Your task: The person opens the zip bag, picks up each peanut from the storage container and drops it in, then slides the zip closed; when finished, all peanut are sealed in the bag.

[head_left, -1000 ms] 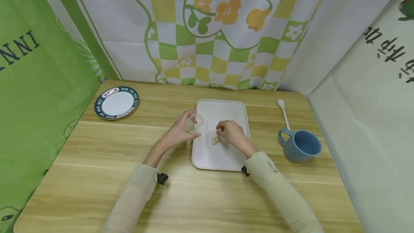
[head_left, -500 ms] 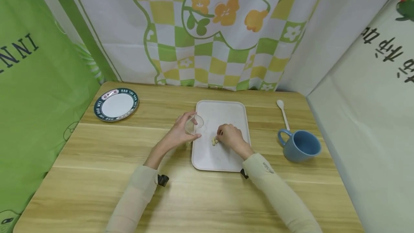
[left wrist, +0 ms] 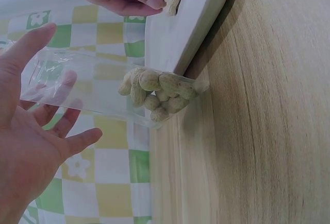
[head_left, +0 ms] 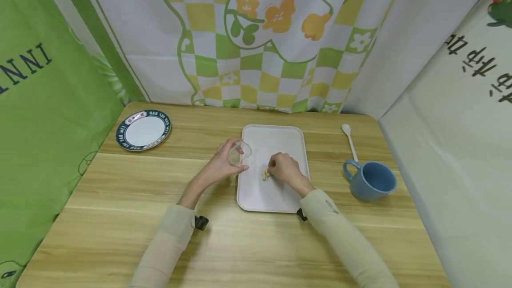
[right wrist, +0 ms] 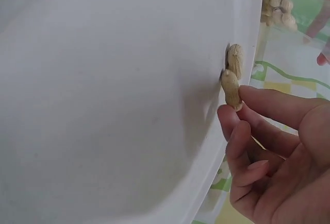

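Note:
My left hand [head_left: 220, 164] holds a clear plastic bag [left wrist: 95, 82] by its mouth, fingers spread around the opening, beside the left edge of a white tray [head_left: 274, 139]. Several unshelled peanuts [left wrist: 160, 91] lie in the bottom of the bag. Over the tray, my right hand [head_left: 287, 169] pinches a peanut [right wrist: 231, 91] between thumb and fingertips. Another peanut [right wrist: 235, 60] lies against it on the tray, just beyond the fingertips. From the head view, the right hand partly hides the pinched peanut.
A blue mug [head_left: 372, 181] stands right of the tray, with a white spoon [head_left: 350, 141] behind it. At the far left of the wooden table [head_left: 248, 252] sits a plate with a dark green rim [head_left: 166, 133]. A patterned curtain [head_left: 260, 61] hangs behind the table.
My right hand has come down and slightly forward to the peanuts, and its fingers now pinch one. The left hand and the bag have stayed nearly still.

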{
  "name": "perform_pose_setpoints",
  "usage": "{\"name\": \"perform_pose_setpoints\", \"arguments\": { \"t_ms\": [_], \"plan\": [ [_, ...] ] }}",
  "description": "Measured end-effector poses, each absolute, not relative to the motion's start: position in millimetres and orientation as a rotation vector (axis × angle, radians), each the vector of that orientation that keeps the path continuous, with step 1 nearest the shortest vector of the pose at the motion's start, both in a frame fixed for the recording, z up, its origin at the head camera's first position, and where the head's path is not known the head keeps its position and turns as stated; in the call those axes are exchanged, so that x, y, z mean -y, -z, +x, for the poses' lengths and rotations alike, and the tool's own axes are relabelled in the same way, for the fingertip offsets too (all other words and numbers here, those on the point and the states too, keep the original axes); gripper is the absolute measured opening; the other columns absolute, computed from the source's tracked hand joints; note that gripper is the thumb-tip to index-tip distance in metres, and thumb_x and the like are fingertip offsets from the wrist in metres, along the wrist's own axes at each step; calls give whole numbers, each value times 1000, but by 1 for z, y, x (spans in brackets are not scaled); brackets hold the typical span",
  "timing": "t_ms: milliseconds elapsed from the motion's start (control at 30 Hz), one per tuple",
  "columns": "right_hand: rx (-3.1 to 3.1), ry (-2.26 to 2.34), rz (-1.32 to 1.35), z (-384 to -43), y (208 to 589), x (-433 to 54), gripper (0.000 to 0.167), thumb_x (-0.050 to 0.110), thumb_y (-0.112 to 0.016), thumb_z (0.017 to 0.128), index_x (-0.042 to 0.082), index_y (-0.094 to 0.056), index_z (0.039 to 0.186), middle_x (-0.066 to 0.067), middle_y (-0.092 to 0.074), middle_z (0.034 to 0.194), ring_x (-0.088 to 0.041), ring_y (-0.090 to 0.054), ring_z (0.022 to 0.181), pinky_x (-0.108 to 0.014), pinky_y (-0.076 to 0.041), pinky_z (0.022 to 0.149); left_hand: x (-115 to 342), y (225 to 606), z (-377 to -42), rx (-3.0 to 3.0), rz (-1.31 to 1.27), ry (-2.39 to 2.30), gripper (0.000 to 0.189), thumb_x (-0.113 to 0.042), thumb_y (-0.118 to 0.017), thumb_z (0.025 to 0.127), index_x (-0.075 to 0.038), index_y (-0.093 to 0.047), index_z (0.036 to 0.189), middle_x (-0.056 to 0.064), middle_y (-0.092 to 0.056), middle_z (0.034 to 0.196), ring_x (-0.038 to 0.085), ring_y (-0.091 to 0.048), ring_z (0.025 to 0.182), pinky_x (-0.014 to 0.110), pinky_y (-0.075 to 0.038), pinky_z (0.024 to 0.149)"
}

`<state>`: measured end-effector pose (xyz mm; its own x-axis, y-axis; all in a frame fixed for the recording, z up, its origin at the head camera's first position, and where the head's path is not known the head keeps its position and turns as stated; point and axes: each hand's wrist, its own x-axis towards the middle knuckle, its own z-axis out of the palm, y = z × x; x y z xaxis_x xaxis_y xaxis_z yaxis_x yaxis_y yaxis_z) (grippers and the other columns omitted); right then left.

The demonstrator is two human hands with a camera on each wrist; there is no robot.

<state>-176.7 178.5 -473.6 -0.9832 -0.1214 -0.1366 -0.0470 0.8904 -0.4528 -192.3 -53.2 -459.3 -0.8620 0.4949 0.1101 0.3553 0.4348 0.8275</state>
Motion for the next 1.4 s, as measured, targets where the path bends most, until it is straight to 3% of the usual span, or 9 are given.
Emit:
{"name": "perform_pose_setpoints", "arguments": {
  "t_ms": [133, 400, 833, 1200, 1400],
  "plan": [
    [-2921, 741, -134, -177, 470, -182, 4, 9, -73, 82, 8, -70, 85, -5, -67, 83, -20, -61, 76, -35, -51, 69, 53, 459, -194, -2528, 748, -1408, 82, -23, -81, 77, -9, -34, 144, 0, -59, 110, 30, -32, 136, 55, -27, 111],
    [-3058, 976, -315, -184, 453, -194, 6, 6, -73, 82, 5, -69, 87, -5, -65, 78, -17, -58, 71, -31, -49, 63, 50, 454, -200, -2480, 815, -1440, 81, -22, -79, 79, -8, -33, 144, 12, -58, 116, 32, -29, 137, 56, -24, 111],
    [-3181, 1451, -616, -183, 406, -177, 8, 10, -74, 85, 7, -69, 91, -4, -68, 86, -16, -60, 76, -32, -47, 64, 48, 451, -207, -2507, 841, -1420, 79, -20, -80, 78, -8, -34, 141, 15, -59, 114, 31, -33, 134, 54, -26, 111],
    [-3122, 1331, -984, -175, 396, -151, 9, 7, -73, 85, 6, -68, 92, -3, -67, 87, -14, -61, 75, -26, -50, 67, 49, 455, -206, -2502, 822, -1404, 80, -23, -79, 79, -10, -33, 142, 12, -59, 114, 32, -32, 134, 57, -27, 109],
    [-3130, 1190, -1060, -169, 403, -141, 9, 5, -74, 84, 6, -68, 90, -2, -67, 86, -18, -62, 76, -25, -50, 66, 54, 464, -197, -2504, 729, -1385, 80, -26, -80, 77, -15, -35, 143, 15, -43, 138, 34, -32, 134, 58, -33, 105]
  ]
}}
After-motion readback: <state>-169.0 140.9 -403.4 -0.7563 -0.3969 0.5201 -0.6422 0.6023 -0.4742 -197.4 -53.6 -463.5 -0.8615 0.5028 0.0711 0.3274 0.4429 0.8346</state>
